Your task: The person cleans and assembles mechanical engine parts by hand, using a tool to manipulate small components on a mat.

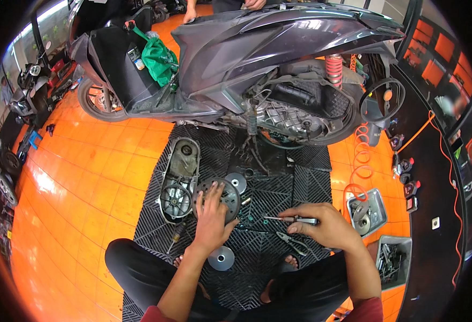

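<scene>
nearest me i count two knees in black trousers, and just beyond them one bright metal disc (221,258) lying flat on the black grid mat (271,196). one pair of pliers (292,242) lies on the mat just under my right hand (327,225).

that right hand is closed in a pinch around one slim screwdriver (289,219). its long axis runs nearly level across the view, the handle inside my fingers and the thin shaft pointing toward my left.

my left hand (213,217) lies open, fingers spread, palm pressed on one round clutch assembly (217,198); it clasps nothing, only rests on top. the assembly lies flat on the mat, face up, between the hands and the scooter.

touching it on the left is one long grey crankcase cover (178,177), lying lengthwise away from me. one smaller silver pulley face (237,182) sits just beyond it.

at my right stand two metal trays (378,214) holding parts.

farthest out, one grey scooter (257,59) stands broadside, with a green bag (158,59) and one red shock spring (333,70). two hands of another person show at the top edge.
</scene>
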The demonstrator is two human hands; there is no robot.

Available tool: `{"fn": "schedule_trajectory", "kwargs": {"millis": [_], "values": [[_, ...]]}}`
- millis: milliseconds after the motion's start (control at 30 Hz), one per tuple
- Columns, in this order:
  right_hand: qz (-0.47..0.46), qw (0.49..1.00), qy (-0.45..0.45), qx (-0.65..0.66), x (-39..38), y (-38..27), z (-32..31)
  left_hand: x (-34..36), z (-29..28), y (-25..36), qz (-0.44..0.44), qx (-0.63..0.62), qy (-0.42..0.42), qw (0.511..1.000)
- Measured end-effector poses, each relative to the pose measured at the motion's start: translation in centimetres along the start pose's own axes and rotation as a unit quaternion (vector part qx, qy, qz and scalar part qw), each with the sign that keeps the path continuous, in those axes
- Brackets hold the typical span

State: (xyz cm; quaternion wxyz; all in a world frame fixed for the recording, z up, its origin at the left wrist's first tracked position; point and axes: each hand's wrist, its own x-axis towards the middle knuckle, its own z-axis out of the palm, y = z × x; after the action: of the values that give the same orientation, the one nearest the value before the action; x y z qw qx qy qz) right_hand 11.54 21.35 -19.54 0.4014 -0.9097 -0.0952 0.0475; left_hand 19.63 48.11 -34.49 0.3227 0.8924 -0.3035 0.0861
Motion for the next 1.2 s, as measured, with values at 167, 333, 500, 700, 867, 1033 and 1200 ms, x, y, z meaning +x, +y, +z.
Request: {"fn": "schedule_trajectory", "kwargs": {"millis": [167,333,500,700,867,1033,1200], "values": [[-0.007,0.997,-0.043,-0.059,0.2,1.0,1.0,-0.7,0.7,1.9,0.012,0.078,-0.062,0.995],[-0.017,0.998,-0.046,-0.044,0.6,1.9,1.0,-1.0,2.2,2.4,0.027,0.033,-0.080,0.996],[0.001,0.993,-0.012,-0.120,0.8,1.7,0.6,-1.3,2.6,2.5,0.050,0.044,-0.095,0.993],[0.041,0.999,-0.018,-0.027,1.5,2.6,0.7,-1.8,3.5,2.9,0.079,0.034,-0.102,0.991],[0.060,0.998,0.034,-0.004,2.5,3.6,0.6,-2.2,3.9,3.3,0.061,-0.010,-0.087,0.994],[0.095,0.988,-0.099,0.068,2.5,3.1,0.0,-2.4,4.0,3.4,0.070,-0.035,-0.090,0.993],[0.142,0.978,-0.134,0.070,3.0,2.3,0.1,-2.4,4.0,3.8,0.084,-0.042,-0.080,0.992]]}}
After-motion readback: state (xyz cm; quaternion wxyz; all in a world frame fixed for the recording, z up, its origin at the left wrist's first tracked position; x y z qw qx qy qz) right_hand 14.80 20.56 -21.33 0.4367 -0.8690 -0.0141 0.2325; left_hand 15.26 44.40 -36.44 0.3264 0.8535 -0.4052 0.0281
